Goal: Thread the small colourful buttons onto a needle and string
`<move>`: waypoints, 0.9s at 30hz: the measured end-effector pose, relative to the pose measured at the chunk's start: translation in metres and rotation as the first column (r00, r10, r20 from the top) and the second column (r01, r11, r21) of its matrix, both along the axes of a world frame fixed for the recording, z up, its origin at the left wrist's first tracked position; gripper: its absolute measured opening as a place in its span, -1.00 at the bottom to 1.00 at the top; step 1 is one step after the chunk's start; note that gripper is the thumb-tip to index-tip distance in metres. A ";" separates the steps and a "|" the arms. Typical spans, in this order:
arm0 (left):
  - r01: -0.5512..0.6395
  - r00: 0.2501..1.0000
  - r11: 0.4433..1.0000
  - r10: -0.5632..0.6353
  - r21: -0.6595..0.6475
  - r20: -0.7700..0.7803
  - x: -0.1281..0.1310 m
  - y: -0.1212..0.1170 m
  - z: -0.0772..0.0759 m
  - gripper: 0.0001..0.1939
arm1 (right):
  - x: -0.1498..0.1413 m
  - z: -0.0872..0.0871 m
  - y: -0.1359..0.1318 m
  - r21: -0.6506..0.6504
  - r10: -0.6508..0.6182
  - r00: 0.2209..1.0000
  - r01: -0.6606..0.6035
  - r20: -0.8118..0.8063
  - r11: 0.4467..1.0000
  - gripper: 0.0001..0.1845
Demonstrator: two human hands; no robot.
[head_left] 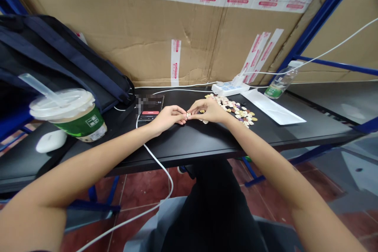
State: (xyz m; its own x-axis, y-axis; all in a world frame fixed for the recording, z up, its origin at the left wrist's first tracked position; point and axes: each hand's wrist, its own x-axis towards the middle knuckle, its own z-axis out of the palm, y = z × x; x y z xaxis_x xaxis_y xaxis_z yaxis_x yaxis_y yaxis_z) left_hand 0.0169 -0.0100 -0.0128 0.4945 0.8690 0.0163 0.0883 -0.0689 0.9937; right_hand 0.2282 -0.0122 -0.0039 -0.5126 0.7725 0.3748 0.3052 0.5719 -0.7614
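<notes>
Over the dark table (165, 141), my left hand (169, 119) and my right hand (209, 110) meet fingertip to fingertip. Between them they pinch a small pale piece with dark spots (188, 115), too small to name more exactly. The fingers of both hands are closed on it. Just behind and to the right of my right hand lies a loose pile of small cream, yellow and brown pieces (236, 109), some with purple or red marks. A few more pieces show beneath that hand. A lit phone (150, 111) lies next to my left hand.
At the left stand a lidded drink cup (85, 124) with a straw, a white earbud case (51, 141) and a dark backpack (79, 55). Behind the pile sits a white power strip (226, 89). A white packet (274, 106) and a bottle (280, 82) lie right. A white cable (159, 161) hangs in front.
</notes>
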 end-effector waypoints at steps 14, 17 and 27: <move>-0.004 1.000 0.999 0.005 -0.037 0.021 0.000 0.001 -0.002 -0.74 | 0.000 -0.003 0.002 -0.003 0.005 1.000 -0.005 -0.008 1.000 -0.56; -0.006 1.000 1.000 0.007 -0.028 0.016 0.000 0.001 -0.002 -0.76 | 0.000 -0.003 0.003 -0.009 0.010 1.000 -0.010 0.006 1.000 -0.57; -0.006 0.999 1.000 0.007 -0.028 0.035 0.000 0.001 -0.004 -0.74 | 0.001 -0.004 0.004 -0.035 0.049 0.999 -0.048 0.019 0.998 -0.53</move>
State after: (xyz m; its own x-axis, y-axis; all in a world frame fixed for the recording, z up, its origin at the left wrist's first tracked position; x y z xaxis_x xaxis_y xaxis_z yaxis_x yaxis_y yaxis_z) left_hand 0.0171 -0.0094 -0.0163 0.4883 0.8726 0.0095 0.0539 -0.0410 0.9977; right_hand 0.2293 -0.0085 -0.0079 -0.5568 0.7588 0.3378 0.2932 0.5601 -0.7748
